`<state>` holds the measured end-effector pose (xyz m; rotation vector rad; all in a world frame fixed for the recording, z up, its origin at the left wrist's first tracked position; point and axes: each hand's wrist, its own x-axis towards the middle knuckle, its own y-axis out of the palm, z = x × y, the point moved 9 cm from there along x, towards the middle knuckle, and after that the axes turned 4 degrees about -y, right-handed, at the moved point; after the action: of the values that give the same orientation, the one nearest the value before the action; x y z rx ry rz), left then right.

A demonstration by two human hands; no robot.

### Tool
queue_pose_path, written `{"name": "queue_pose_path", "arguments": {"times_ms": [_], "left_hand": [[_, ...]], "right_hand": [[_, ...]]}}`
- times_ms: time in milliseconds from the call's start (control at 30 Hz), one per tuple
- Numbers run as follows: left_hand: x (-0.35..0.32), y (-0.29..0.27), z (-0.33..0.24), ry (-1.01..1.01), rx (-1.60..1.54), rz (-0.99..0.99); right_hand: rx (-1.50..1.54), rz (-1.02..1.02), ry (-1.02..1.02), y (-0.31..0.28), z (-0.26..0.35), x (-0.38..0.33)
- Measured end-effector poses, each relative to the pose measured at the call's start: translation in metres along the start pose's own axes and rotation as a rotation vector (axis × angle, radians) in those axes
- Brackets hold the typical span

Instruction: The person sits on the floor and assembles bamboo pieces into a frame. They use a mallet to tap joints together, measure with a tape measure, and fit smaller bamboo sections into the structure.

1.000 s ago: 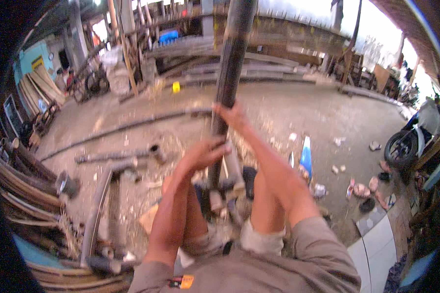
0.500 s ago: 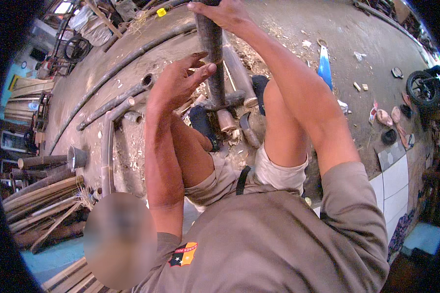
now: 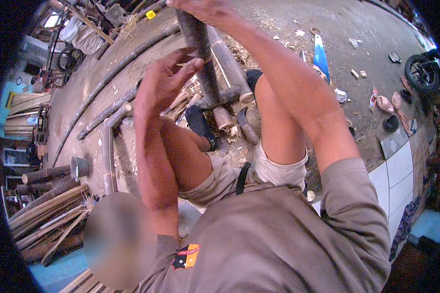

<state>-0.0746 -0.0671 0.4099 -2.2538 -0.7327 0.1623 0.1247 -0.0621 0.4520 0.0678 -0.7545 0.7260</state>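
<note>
A thick, dark bamboo pole (image 3: pixel 199 53) stands tilted between my legs, its upper end cut off by the frame's top edge. My right hand (image 3: pixel 203 9) grips it up there, fingers partly out of view. Beside the pole's left face is my left hand (image 3: pixel 168 75), thumb and fingers brought together around what looks like a thin, pale strip (image 3: pixel 183 64). The pole's foot rests by a short crosswise bamboo piece (image 3: pixel 225 97). Nearby on the floor lie another bamboo length (image 3: pixel 233 68) and a curved-blade knife (image 3: pixel 247 126).
A handsaw with a blue blade (image 3: pixel 320 56) lies right of my knee. Long bamboo poles (image 3: pixel 107 80) stretch along the left, near a bucket (image 3: pixel 79 167) and stacked split bamboo (image 3: pixel 49 210). Wood shavings litter the floor. Sandals (image 3: pixel 396 102) and a wheel (image 3: pixel 419 73) are at right.
My view has shifted slightly, and the pole and both hands sit farther left in it. My left thumb and fingers, apart before, have come closer together beside the pole.
</note>
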Motion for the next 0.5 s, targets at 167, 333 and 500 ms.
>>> {"name": "queue_pose_path", "arguments": {"times_ms": [167,333,500], "left_hand": [[0.048,-0.049,-0.007,-0.069,0.338,-0.111],[0.147,-0.034,0.028,0.194,-0.009,-0.036],[0.167,-0.013,0.082,0.119,-0.383,0.056]], "right_hand": [[0.114,-0.204,-0.16,-0.01,0.007,0.012],[0.205,-0.253,-0.104,-0.023,-0.008,0.051],[0.521,-0.134,-0.116,-0.001,0.026,0.047]]}}
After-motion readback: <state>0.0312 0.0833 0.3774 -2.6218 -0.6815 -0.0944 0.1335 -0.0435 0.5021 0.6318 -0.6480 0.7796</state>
